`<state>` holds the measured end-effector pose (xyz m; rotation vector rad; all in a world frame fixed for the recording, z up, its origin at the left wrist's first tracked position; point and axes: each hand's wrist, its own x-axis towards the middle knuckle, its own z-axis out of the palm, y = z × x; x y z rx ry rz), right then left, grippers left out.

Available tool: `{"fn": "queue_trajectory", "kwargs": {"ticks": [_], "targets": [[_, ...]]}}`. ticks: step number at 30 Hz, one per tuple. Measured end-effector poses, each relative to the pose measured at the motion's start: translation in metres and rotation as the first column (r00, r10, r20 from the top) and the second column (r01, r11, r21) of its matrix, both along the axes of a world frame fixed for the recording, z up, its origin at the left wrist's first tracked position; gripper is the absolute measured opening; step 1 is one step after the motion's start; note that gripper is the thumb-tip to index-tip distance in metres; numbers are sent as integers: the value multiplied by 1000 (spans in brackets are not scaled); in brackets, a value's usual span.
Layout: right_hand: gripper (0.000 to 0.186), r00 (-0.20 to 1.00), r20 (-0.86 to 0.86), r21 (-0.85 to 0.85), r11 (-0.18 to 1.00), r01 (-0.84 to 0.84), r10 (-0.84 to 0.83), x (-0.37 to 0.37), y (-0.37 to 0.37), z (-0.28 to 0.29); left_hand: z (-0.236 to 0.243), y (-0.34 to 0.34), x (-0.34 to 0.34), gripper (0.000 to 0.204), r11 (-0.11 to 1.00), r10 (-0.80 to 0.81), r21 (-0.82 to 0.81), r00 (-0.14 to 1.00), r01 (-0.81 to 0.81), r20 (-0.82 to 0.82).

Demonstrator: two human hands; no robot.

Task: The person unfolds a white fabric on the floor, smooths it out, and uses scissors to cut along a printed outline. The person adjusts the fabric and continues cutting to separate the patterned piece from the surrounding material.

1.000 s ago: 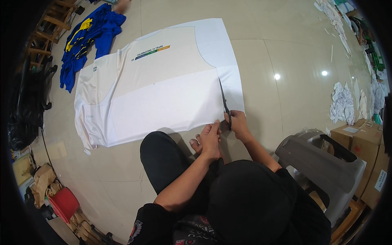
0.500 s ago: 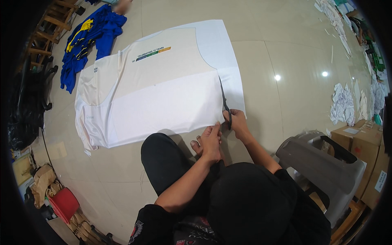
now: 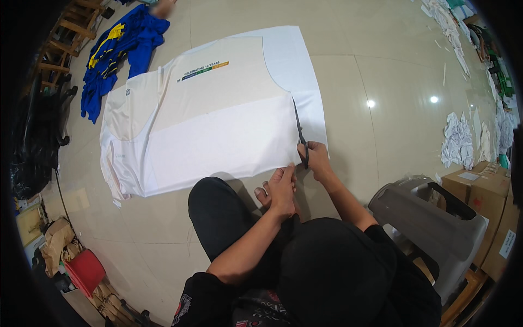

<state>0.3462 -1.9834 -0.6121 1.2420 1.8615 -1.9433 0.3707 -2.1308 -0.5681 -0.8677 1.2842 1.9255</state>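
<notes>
A white and cream printed fabric (image 3: 218,131) lies spread on the floor, with printed text and a coloured strip in its upper part. My right hand (image 3: 317,159) grips black scissors (image 3: 300,133) lying along the cut line at the fabric's right side, blades pointing away from me. My left hand (image 3: 281,188) pinches the fabric's near edge just left of the scissors. My bent knee in dark trousers (image 3: 215,207) is below the fabric, with bare toes beside my left hand.
Blue and yellow garments (image 3: 111,60) lie at upper left, near black bags (image 3: 35,147). A red item (image 3: 87,270) is at lower left. A grey plastic stool (image 3: 425,229) and cardboard boxes (image 3: 485,201) stand at right, below white scraps (image 3: 457,139).
My right hand and the scissors have moved slightly away from me along the fabric's cut line. My left hand has barely moved.
</notes>
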Motion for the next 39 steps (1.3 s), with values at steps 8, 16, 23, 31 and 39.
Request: {"fn": "queue_trajectory", "kwargs": {"ticks": [8, 16, 23, 31, 39], "targets": [[33, 1000, -12, -9, 1000, 1, -1, 4, 1, -8, -1, 1, 0, 28, 1000, 7, 12, 1000, -7, 0], [33, 998, 10, -32, 998, -57, 57, 3, 4, 0, -4, -1, 1, 26, 1000, 3, 3, 1000, -3, 1], [33, 1000, 8, 18, 1000, -24, 23, -11, 2, 2, -7, -2, 2, 23, 1000, -4, 13, 1000, 4, -3], [32, 999, 15, 25, 998, -50, 49, -17, 6, -3, -7, -1, 3, 23, 1000, 18, 23, 1000, -18, 4], [33, 1000, -6, 37, 999, -23, 24, -15, 7, -15, -5, -1, 2, 22, 999, 28, 15, 1000, -28, 15]]}}
